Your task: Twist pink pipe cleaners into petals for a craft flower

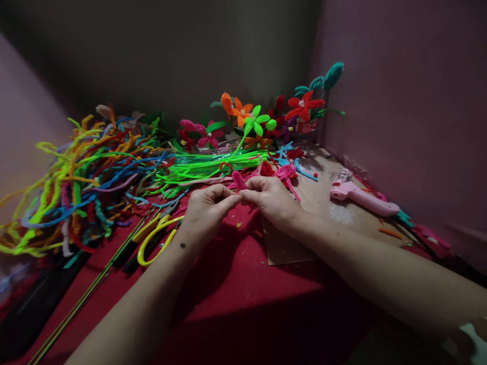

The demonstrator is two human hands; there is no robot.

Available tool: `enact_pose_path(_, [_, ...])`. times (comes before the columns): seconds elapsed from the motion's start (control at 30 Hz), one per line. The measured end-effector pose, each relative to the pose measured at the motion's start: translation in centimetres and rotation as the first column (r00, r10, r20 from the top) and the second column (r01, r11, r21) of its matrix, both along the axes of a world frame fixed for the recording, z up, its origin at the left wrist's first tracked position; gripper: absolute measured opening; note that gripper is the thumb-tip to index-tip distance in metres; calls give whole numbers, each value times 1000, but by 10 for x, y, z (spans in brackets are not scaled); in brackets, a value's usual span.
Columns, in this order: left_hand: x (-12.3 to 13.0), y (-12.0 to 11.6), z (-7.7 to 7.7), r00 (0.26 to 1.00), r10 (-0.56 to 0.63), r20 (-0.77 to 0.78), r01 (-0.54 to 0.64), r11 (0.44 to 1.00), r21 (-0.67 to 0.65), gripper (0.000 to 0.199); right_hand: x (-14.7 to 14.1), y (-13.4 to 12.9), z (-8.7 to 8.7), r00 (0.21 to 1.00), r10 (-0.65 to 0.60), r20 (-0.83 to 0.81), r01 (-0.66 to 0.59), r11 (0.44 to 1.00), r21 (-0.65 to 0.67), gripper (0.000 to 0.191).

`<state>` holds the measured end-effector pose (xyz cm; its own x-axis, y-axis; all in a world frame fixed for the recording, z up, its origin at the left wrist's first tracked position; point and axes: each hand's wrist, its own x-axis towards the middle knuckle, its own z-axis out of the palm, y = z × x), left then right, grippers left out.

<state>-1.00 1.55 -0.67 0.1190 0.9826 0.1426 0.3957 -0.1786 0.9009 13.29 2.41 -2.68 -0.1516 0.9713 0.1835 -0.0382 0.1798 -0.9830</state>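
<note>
Between my two hands, above the red tabletop [236, 284], stands a small pink petal [238, 180] of folded pipe cleaner. My left hand [211, 208] pinches its lower end from the left, thumb and index finger pressed together. From the right my right hand [270, 197] pinches the same end, its fingertips meeting the left ones. The very tip being gripped is hidden by the fingers. Just behind my right hand lies a bundle of pink pipe-cleaner loops [286, 172]. Bright green pipe cleaners [213, 161] lie in a bundle beyond both hands.
A large tangle of coloured pipe cleaners [83, 177] fills the left. Yellow-handled scissors [146, 251] and pliers [152, 225] lie beside my left forearm. A pink glue gun [363, 197] rests on cardboard [319, 203] at right. Finished flowers, including a red one [304, 105], stand along the back.
</note>
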Motion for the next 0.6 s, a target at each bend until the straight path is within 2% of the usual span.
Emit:
enact_pose_path(0.07, [-2,1,0,999,-21,39,23,999,-30,22,0,-1,0,1000,-6,13,6,1000,2,23])
enact_pose_path(0.13, [-7,4,1,987,-52,153,66,994,-88,21,-1,-1,-1,1000,8,11,-8,1000,-7,22])
enact_pose_path(0.23, [-13,11,0,919,-49,391,103,987,-120,24,-2,-1,-5,995,96,-7,-96,995,-33,18])
enact_pose_path(0.3, [-15,15,-1,866,-51,497,140,980,-143,26,-3,-1,-6,984,178,-8,-178,982,-56,17])
enact_pose_path(0.37, [-15,16,-1,847,-56,529,163,974,-159,23,-3,-3,-5,971,238,-2,-238,968,-85,17])
enact_pose_path(0.5, [-16,14,1,865,-34,500,129,979,-156,13,-2,-7,1,954,301,-5,-298,942,-156,17])
enact_pose_path(0.6, [-18,15,2,872,-58,485,167,968,-186,12,-1,-9,4,935,353,-22,-351,917,-191,16])
